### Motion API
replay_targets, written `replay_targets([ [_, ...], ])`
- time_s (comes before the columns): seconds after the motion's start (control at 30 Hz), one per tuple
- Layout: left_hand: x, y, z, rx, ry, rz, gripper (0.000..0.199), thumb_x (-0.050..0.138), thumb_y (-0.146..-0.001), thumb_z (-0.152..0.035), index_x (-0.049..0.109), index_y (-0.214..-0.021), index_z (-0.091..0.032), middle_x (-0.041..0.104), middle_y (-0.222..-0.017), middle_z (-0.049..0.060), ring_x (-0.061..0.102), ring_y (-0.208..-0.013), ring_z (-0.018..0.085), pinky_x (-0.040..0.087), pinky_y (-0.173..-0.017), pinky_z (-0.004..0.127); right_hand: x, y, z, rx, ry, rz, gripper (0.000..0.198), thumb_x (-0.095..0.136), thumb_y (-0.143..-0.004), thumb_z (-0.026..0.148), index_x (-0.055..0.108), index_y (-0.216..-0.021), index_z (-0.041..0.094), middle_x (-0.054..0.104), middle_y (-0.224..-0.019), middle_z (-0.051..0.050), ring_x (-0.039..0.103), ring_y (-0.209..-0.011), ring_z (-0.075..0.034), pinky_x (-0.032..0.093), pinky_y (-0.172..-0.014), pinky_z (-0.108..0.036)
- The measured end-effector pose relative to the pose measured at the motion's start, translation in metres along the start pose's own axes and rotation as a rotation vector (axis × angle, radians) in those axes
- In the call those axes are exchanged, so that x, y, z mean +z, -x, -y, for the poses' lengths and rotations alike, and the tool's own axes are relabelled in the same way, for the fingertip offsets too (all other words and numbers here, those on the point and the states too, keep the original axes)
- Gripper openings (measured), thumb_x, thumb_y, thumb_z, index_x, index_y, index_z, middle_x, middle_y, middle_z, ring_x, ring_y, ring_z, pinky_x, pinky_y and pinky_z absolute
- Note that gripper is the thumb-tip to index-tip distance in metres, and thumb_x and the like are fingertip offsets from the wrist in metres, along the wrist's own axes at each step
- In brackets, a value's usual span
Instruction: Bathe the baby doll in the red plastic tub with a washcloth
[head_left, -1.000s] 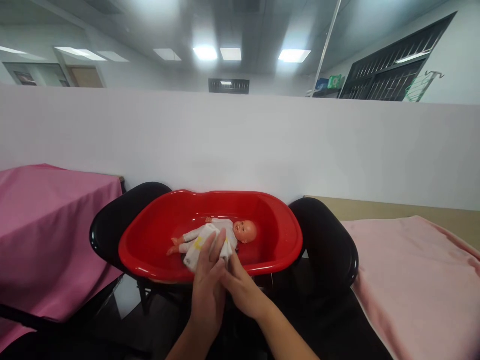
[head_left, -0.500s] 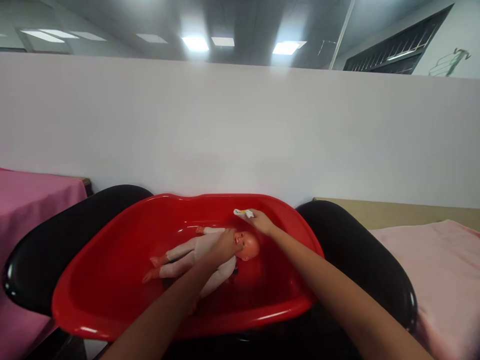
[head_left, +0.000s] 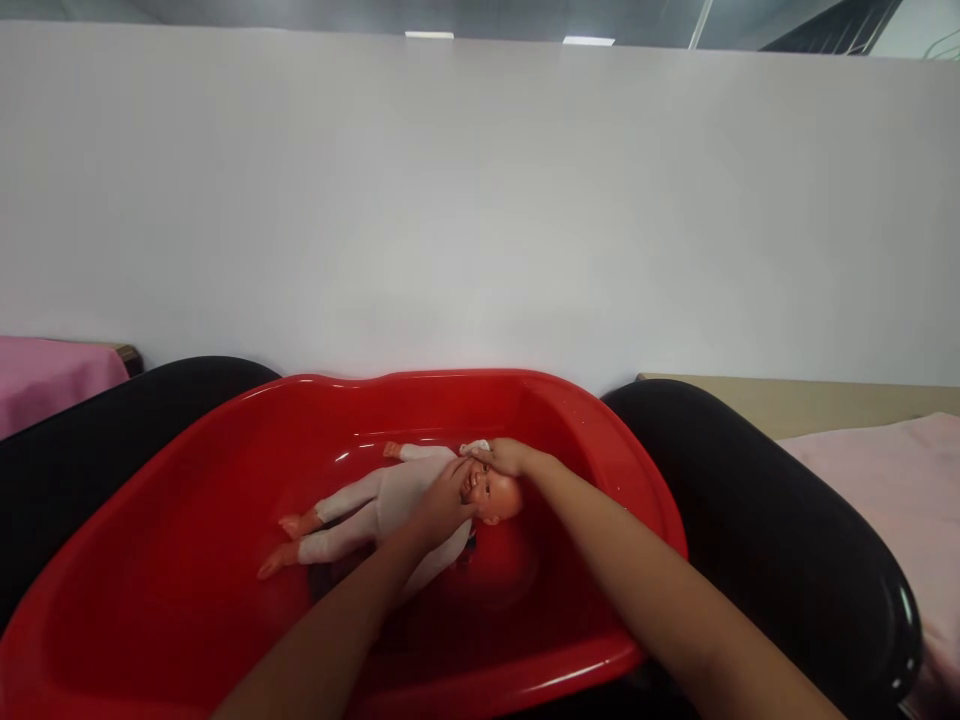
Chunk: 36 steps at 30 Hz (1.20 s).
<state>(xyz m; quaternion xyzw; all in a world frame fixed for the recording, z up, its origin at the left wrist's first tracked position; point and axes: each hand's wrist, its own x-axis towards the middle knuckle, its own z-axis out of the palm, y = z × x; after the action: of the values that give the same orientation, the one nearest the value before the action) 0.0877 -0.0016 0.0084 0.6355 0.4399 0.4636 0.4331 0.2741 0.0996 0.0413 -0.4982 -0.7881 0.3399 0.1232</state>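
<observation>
A baby doll [head_left: 412,490] with a white cloth body lies on its back in a red baby bathtub [head_left: 172,520], its head to the right and feet to the left. My left hand [head_left: 444,503] rests on the doll's upper chest, fingers curled about its neck and chin. Beside the doll's head, my right hand [head_left: 504,456] pinches a small white cloth [head_left: 474,446] at the far side of its cheek. Part of the cloth is hidden by the fingers. My left forearm covers the doll's near arm in part.
Black padded side pieces flank the tub, one on the left [head_left: 127,430] and one on the right [head_left: 765,530]. Behind stands a white partition [head_left: 480,210]. A pink cloth [head_left: 56,375] covers a surface at far left; a pale pink cloth [head_left: 892,480] lies at right.
My right hand has lowered the white cloth from above the tub to beside the doll's head. My left hand stays on the doll. The view has tilted down and closer.
</observation>
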Motion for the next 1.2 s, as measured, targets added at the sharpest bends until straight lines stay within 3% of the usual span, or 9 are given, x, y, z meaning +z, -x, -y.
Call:
replay_targets([
  [0.17, 0.000, 0.003, 0.000, -0.005, -0.082, -0.017, 0.047, 0.079, -0.065, -0.016, 0.077, -0.112, -0.020, 0.072, -0.134, 0.015, 0.059, -0.136, 0.045, 0.041, -0.118, 0.040, -0.031, 0.014, -0.001, 0.251, 0.089, -0.010, 0.051, 0.064, -0.096, 0.061, 0.075, -0.074, 0.016, 0.067, -0.060, -0.009, 0.063, -0.065, -0.023, 0.049, -0.070, -0.034],
  [0.27, 0.001, 0.003, 0.003, -0.002, -0.108, 0.007, 0.047, 0.080, -0.068, -0.015, 0.076, -0.114, -0.019, 0.071, -0.135, 0.016, 0.061, -0.131, 0.044, 0.044, -0.115, 0.040, -0.032, 0.019, 0.008, 0.092, 0.083, -0.016, 0.059, 0.056, -0.099, 0.067, 0.078, -0.080, 0.015, 0.073, -0.072, -0.011, 0.065, -0.072, -0.023, 0.049, -0.074, -0.033],
  [0.37, 0.002, 0.001, 0.009, 0.028, -0.097, 0.019, 0.062, 0.079, -0.068, -0.012, 0.074, -0.129, -0.017, 0.067, -0.143, 0.017, 0.056, -0.139, 0.043, 0.041, -0.119, 0.040, -0.012, 0.016, 0.022, -0.106, -0.010, 0.108, 0.062, 0.046, -0.103, 0.070, 0.081, -0.096, 0.018, 0.080, -0.097, -0.010, 0.069, -0.085, -0.023, 0.050, -0.081, -0.032],
  [0.43, 0.003, 0.000, 0.015, 0.035, -0.101, -0.003, 0.067, 0.079, -0.068, -0.012, 0.073, -0.135, -0.016, 0.066, -0.144, 0.018, 0.056, -0.140, 0.042, 0.040, -0.121, 0.040, 0.004, 0.010, 0.026, -0.124, 0.046, 0.158, 0.063, 0.044, -0.104, 0.070, 0.081, -0.092, 0.020, 0.080, -0.097, -0.009, 0.069, -0.084, -0.023, 0.049, -0.081, -0.032],
  [0.57, 0.000, 0.002, 0.017, 0.038, -0.162, 0.012, 0.066, 0.078, -0.071, -0.015, 0.073, -0.137, -0.015, 0.067, -0.143, 0.016, 0.059, -0.138, 0.041, 0.043, -0.118, 0.037, 0.010, 0.002, 0.017, 0.041, 0.115, 0.104, 0.057, 0.052, -0.101, 0.069, 0.080, -0.084, 0.022, 0.078, -0.085, -0.008, 0.068, -0.077, -0.022, 0.049, -0.078, -0.032],
  [0.7, -0.002, 0.005, 0.008, 0.023, -0.233, 0.020, 0.053, 0.080, -0.072, -0.018, 0.076, -0.125, -0.014, 0.071, -0.134, 0.016, 0.066, -0.126, 0.040, 0.048, -0.110, 0.035, -0.019, 0.008, 0.002, 0.186, 0.104, 0.020, 0.047, 0.063, -0.097, 0.063, 0.080, -0.085, 0.020, 0.076, -0.079, -0.009, 0.067, -0.074, -0.024, 0.049, -0.075, -0.034],
  [0.83, -0.001, 0.008, 0.002, 0.032, -0.238, 0.015, 0.046, 0.079, -0.073, -0.018, 0.076, -0.119, -0.013, 0.072, -0.134, 0.015, 0.065, -0.129, 0.041, 0.048, -0.109, 0.033, -0.039, 0.016, 0.010, 0.218, 0.290, -0.055, 0.059, 0.056, -0.101, 0.066, 0.078, -0.083, 0.014, 0.073, -0.081, -0.016, 0.067, -0.075, -0.026, 0.045, -0.072, -0.035],
  [1.03, 0.001, 0.004, 0.008, 0.062, -0.215, 0.020, 0.055, 0.078, -0.072, -0.012, 0.074, -0.127, -0.013, 0.068, -0.139, 0.016, 0.061, -0.134, 0.039, 0.043, -0.117, 0.036, -0.003, 0.008, 0.029, 0.040, 0.154, 0.097, 0.064, 0.044, -0.105, 0.068, 0.076, -0.086, 0.015, 0.077, -0.091, -0.013, 0.067, -0.077, -0.022, 0.046, -0.071, -0.030],
  [1.2, -0.002, 0.005, 0.011, 0.054, -0.293, 0.048, 0.052, 0.072, -0.075, -0.015, 0.072, -0.127, -0.010, 0.069, -0.136, 0.015, 0.065, -0.126, 0.034, 0.045, -0.111, 0.031, 0.004, 0.012, 0.021, 0.196, 0.092, 0.109, 0.050, 0.054, -0.103, 0.060, 0.080, -0.095, 0.019, 0.080, -0.098, -0.011, 0.069, -0.081, -0.024, 0.050, -0.078, -0.035],
])
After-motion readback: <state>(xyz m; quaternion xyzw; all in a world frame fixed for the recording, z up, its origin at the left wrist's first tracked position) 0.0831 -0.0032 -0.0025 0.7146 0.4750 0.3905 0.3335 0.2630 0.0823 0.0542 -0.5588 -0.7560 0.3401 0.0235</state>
